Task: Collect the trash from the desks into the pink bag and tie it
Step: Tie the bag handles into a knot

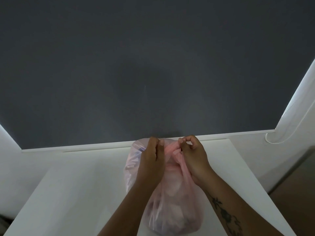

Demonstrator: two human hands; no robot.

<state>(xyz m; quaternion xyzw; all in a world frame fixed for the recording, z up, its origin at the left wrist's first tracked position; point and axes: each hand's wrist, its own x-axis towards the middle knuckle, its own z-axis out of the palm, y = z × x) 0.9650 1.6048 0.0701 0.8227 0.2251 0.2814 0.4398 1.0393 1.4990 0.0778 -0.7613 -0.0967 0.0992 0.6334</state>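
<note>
Pink bag (172, 206), filled, on white bench (71, 189): left hand (150, 157) and right hand (194, 159) fingers (183, 141) each pinching a twisted top strip.

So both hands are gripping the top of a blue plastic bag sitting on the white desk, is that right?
Not quite: the plastic bag is pink, not blue. The head view shows the left hand and right hand gripping its top as it sits on the white desk.
</note>
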